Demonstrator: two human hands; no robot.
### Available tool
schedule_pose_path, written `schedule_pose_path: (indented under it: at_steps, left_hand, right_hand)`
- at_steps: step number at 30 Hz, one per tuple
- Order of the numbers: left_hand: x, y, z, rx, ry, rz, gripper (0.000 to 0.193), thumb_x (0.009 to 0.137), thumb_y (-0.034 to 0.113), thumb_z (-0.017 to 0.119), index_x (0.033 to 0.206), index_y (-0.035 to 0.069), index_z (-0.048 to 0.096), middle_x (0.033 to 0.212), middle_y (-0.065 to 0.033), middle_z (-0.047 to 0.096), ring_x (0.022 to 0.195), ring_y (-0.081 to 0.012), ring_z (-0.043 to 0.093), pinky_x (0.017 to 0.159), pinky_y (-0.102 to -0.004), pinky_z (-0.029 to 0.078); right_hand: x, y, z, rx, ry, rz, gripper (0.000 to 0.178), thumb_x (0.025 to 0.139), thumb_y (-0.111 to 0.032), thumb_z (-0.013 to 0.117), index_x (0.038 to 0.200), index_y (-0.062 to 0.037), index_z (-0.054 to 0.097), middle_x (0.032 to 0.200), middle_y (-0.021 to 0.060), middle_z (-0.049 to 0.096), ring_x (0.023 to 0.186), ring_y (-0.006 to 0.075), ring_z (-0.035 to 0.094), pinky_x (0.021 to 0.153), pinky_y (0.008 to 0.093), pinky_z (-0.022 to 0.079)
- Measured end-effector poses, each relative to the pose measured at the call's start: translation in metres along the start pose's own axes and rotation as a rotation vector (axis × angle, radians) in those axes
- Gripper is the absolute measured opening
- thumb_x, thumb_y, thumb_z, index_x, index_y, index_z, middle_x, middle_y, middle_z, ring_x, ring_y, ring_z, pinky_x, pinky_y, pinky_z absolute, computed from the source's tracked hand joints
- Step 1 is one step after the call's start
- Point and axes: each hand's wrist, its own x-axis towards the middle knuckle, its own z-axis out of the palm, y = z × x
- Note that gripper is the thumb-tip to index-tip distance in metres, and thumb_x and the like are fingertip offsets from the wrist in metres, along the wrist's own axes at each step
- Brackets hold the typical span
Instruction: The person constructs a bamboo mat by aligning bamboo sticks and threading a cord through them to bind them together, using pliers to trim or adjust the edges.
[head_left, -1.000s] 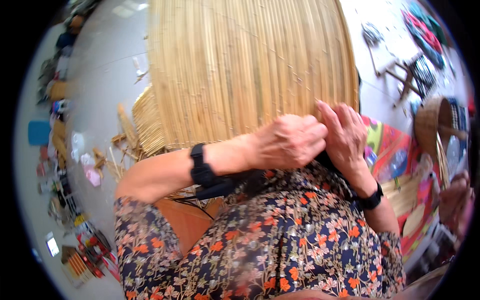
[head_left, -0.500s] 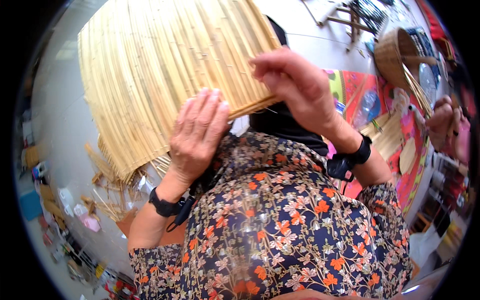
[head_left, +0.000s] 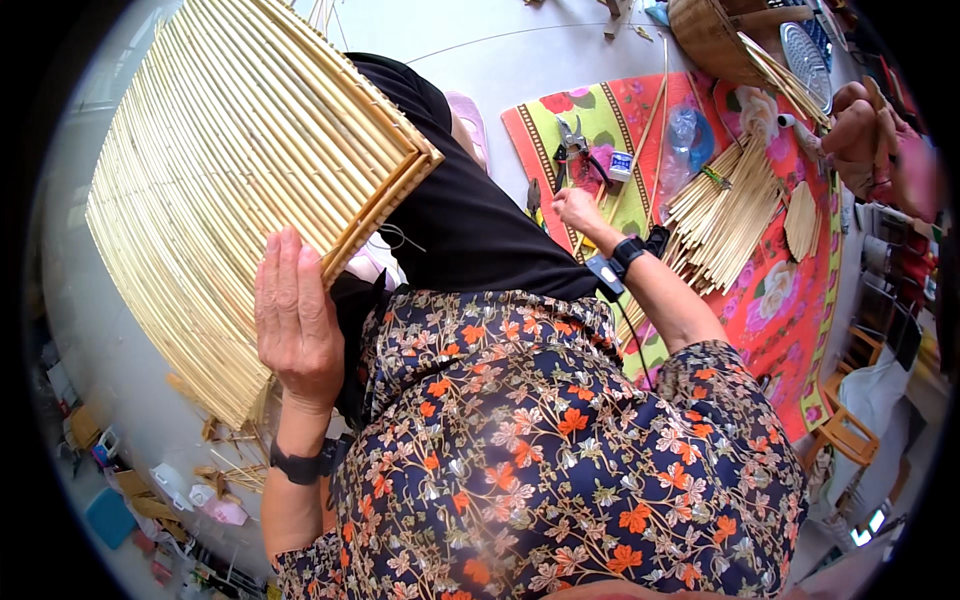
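Note:
A large mat of split bamboo strips (head_left: pixel 240 140) tilts across my lap at the left, its thicker edge strips meeting at a corner near my knee. My left hand (head_left: pixel 300 325) rests on its near edge, fingers stretched out. A loose thin cord (head_left: pixel 403 240) hangs by that edge. Off to the right, my right hand (head_left: pixel 580 212) is low over a patterned cloth, its fingers curled together; whatever they may hold is hidden. Just beyond it lie pruning shears (head_left: pixel 572 145) with dark handles. Dark-handled pliers (head_left: pixel 534 195) are beside the fingers, and a small blue-and-white container (head_left: pixel 621 165) is near the shears.
The red floral cloth (head_left: pixel 790 330) carries a pile of bamboo strips (head_left: pixel 725 215) and a clear plastic bottle (head_left: pixel 682 135). A woven basket (head_left: pixel 715 40) stands at the far right. Another person's hand (head_left: pixel 855 125) shows at the right. Bamboo scraps (head_left: pixel 235 470) litter the floor at left.
My right hand has left the mat and moved right, down to the cloth beside the tools. The mat has shifted left and turned, with my left hand still on it.

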Motion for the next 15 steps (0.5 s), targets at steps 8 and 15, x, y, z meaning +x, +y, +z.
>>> schedule_pose_path:
  at_steps: [8, 15]
  left_hand:
    - [0.008, -0.017, -0.047, -0.045, -0.054, -0.082, 0.037, 0.091, -0.005, 0.065, 0.128, 0.000, 0.068, 0.133, -0.0207, 0.068, 0.126, -0.0368, 0.065, 0.108, -0.0455, 0.052]
    - [0.012, -0.017, -0.063, -0.034, -0.016, -0.086, 0.042, 0.087, -0.003, 0.066, 0.128, -0.001, 0.067, 0.131, -0.0197, 0.069, 0.126, -0.0361, 0.065, 0.108, -0.0451, 0.054]
  right_hand:
    - [-0.023, -0.018, 0.075, -0.302, -0.018, -0.019, 0.043, 0.084, -0.029, 0.076, 0.113, -0.0001, 0.063, 0.104, 0.0278, 0.071, 0.099, 0.0448, 0.071, 0.087, 0.0533, 0.056]
    - [-0.020, 0.003, 0.102, -0.179, 0.121, -0.048, 0.025, 0.087, -0.011, 0.062, 0.110, -0.0001, 0.063, 0.095, 0.0272, 0.071, 0.091, 0.0471, 0.070, 0.081, 0.0555, 0.055]
